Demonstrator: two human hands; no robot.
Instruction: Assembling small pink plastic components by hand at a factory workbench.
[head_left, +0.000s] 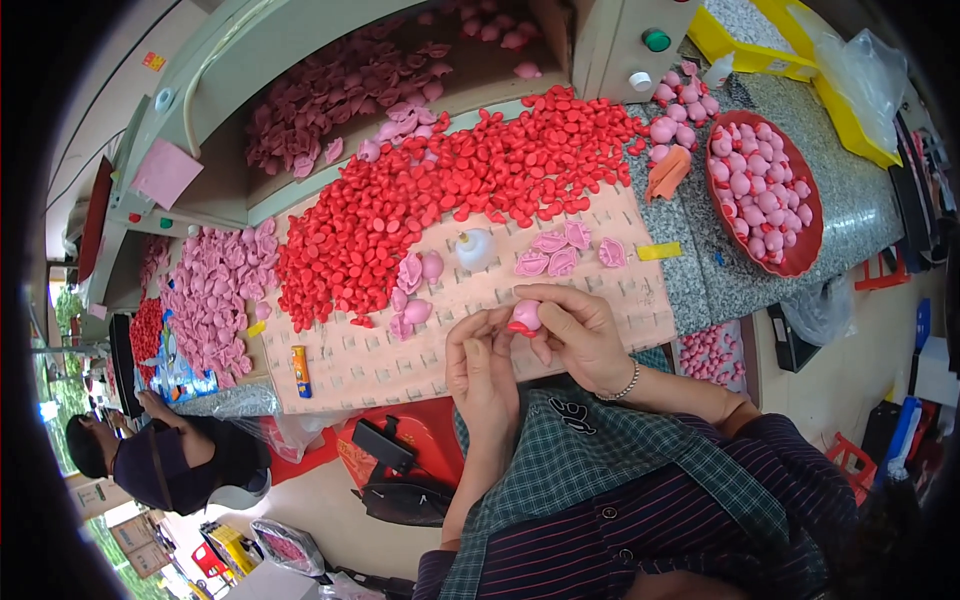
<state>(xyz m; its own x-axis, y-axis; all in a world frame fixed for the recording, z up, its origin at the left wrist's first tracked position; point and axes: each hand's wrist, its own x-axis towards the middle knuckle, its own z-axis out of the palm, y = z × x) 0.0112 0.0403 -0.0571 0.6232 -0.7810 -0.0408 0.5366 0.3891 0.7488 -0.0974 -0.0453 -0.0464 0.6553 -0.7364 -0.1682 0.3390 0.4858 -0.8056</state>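
Observation:
In front of my chest, my right hand [588, 338] pinches a small pink ball-shaped piece [527, 312] between thumb and fingers. A glossy red piece [519, 328] sits against its lower side. My left hand [484, 372] is closed at the same spot, its fingertips at the red piece. Just beyond my hands stands a rounded white bottle [474, 249] with a narrow yellowish tip. Pink petal-shaped pieces [562, 262] lie to its right. More pink pieces [408, 314], some round and some frilled, lie to its left.
A big heap of red pieces [420, 180] spreads across the pink mat [370, 368]. Pink pieces [215, 290] are piled at left. A red bowl [812, 242] at right holds finished-looking pink balls. An orange-blue tube [301, 371] lies front left; another person [185, 460] sits beyond it.

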